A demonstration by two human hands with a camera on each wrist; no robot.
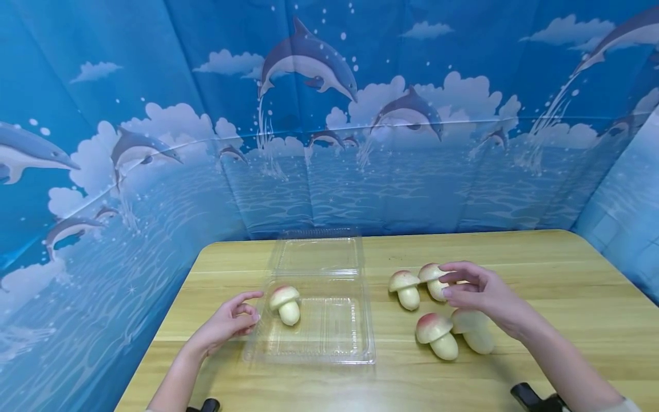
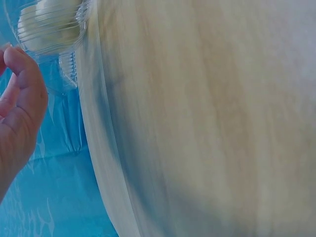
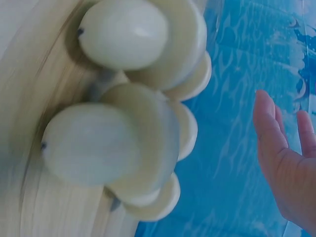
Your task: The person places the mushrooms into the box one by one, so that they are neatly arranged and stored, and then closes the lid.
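A clear plastic clamshell box lies with its lid folded back. In its left half rests one toy mushroom, pale with a pinkish cap. My left hand is at the box's left side, fingers bent loosely and fingertips right by the rim. More mushrooms lie right of the box. My right hand hovers over this group with its fingers apart, overlapping a rear mushroom in the head view. Nearest below it is a front mushroom; another mushroom lies beside that one.
A further mushroom sits at the left of the group. Everything stands on a wooden table with rounded corners. A blue curtain printed with dolphins hangs behind and around the table.
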